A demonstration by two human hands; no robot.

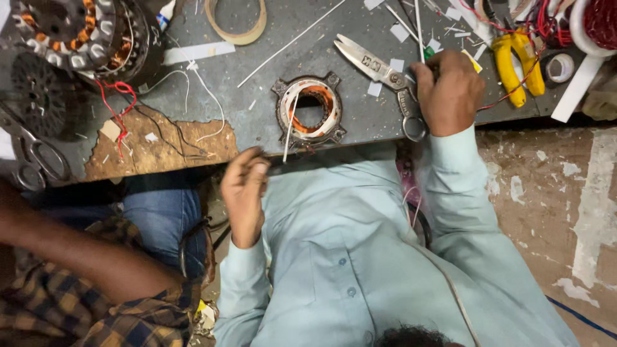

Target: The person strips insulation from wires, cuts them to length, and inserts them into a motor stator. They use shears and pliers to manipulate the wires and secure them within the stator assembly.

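With the left hand (244, 183) pinching shut and the right hand (450, 90) fisting closed, the heavy, stiff stator (310, 110) is probably wanting a rim grip, sparing its fragile windings.

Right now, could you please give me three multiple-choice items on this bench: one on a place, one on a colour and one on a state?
1. The stator ring lies: A on the floor; B on the table near its edge; C in a lap.
2. The pliers have handles that are: A yellow; B blue; C black.
3. The right hand is: A spread flat; B curled; C behind the back.

B: table surface surrounds it. A: both handles are yellow. B: knuckles bent beside the scissors.
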